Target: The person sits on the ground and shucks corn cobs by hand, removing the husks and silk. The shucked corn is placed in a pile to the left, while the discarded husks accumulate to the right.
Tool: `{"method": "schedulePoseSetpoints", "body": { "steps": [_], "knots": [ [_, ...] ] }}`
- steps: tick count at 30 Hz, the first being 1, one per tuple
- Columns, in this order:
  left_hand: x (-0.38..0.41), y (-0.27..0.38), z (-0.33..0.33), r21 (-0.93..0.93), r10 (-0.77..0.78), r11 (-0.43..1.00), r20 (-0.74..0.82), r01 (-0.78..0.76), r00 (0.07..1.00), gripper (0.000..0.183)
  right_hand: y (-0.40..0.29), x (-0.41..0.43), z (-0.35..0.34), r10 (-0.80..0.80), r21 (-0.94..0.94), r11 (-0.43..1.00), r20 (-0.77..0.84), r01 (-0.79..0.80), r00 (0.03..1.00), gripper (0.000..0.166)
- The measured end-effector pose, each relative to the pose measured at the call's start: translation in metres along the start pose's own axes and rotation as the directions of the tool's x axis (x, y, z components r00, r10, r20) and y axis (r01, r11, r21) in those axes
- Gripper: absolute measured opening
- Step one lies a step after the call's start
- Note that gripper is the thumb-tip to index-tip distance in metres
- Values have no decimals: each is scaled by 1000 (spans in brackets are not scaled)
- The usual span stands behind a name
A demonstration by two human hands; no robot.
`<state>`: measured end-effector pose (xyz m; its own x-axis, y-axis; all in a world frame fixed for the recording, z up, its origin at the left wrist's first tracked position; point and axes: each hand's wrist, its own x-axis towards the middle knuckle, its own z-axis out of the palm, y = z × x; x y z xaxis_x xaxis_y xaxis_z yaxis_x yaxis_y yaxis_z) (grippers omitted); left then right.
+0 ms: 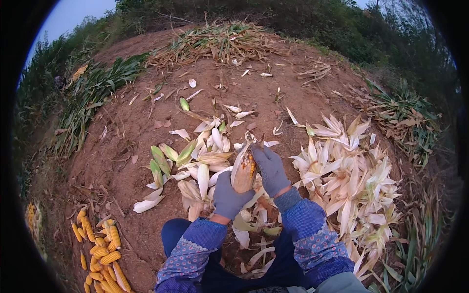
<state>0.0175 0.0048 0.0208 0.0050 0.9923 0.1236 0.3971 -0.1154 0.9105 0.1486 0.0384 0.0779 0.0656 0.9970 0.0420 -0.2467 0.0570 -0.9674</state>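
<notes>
An ear of corn [242,172], mostly wrapped in dry husk, stands tilted in front of me. Yellow and partly brownish kernels show through an opening on its right side near the top. My left hand [231,196], in a grey glove, is wrapped around its lower part. At the upper right side, my right hand [269,168], gloved too, has its fingers on the husk edge by the exposed kernels; the fingertips are partly hidden. Unhusked ears [203,175] and loose husks lie in a heap just beyond and left of my left hand.
A large pile of stripped pale husks [351,183] spreads on the right. Husked yellow cobs [106,252] lie at the lower left. Cut stalks [223,42] lie across the far soil, with green leaves [91,95] at the left and more stalks [406,113] at the right.
</notes>
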Motion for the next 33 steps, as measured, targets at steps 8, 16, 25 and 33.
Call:
{"method": "schedulePoseSetpoints", "body": {
  "steps": [8,16,25,33],
  "knots": [
    [1,-23,13,-170,-17,985,-54,8,998,76,23,0,9,-43,-17,999,-29,43,999,26],
    [-2,-17,1,-287,-73,955,10,73,997,79,26,-2,12,-63,-47,997,84,67,995,24],
    [6,-34,17,-226,-191,959,-62,173,980,73,57,8,22,-270,-363,908,-126,210,954,19],
    [4,-32,14,-129,-157,983,-213,132,964,70,49,7,22,12,-10,1000,16,-11,1000,27]
  ]
}}
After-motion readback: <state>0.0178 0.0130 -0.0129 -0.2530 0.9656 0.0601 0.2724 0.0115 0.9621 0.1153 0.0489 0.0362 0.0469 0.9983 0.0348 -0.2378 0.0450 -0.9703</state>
